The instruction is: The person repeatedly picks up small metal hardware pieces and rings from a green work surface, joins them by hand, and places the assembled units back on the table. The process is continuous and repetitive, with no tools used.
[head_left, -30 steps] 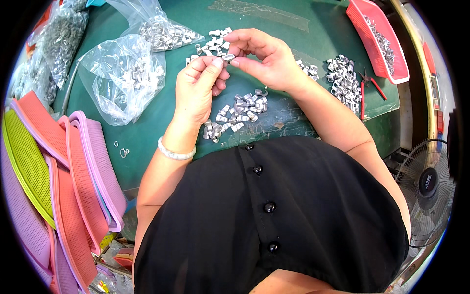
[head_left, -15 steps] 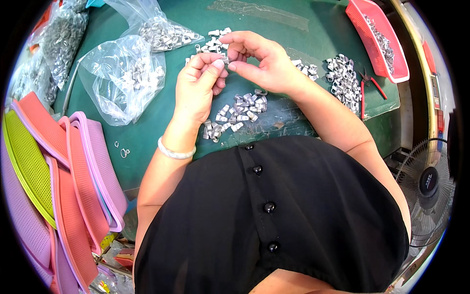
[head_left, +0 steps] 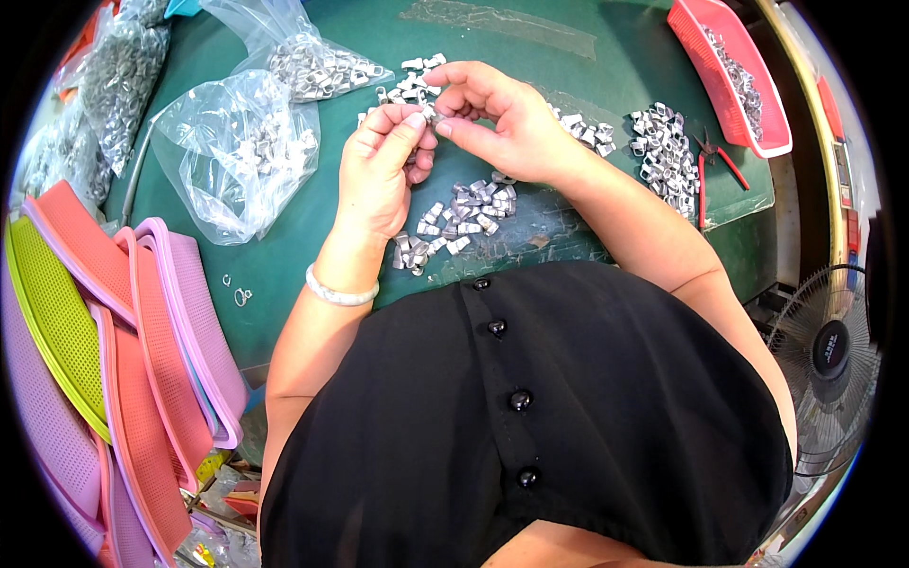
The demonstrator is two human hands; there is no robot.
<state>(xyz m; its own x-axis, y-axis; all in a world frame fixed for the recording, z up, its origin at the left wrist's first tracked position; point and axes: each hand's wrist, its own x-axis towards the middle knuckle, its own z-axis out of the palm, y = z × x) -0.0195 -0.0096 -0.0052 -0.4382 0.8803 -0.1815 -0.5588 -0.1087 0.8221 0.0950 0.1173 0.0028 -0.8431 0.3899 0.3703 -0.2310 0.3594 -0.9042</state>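
Note:
Over the far middle of the green table, my left hand (head_left: 379, 166) pinches a small silvery metal clip-like part (head_left: 429, 112) between thumb and forefinger. My right hand (head_left: 511, 123) meets it from the right, its thumb and a curled finger closed at the same part while the forefinger arches above. The part is too small to make out in detail. Behind my hands lies a loose pile of similar parts (head_left: 414, 87), partly covered by my fingers. Nearer my body is another pile (head_left: 469, 210). To the right of my right wrist sits a small group of parts (head_left: 595, 135).
Two clear plastic bags (head_left: 232, 170) of parts lie at left. A larger pile (head_left: 666, 156), red-handled pliers (head_left: 721, 168) and a pink basket of parts (head_left: 772, 123) are at right. Stacked plastic baskets (head_left: 156, 360) stand at the left edge, a fan (head_left: 824, 369) at lower right.
Both hands have shifted very slightly left with the small metal part, which sits at a somewhat different angle. The piles and bags look the same.

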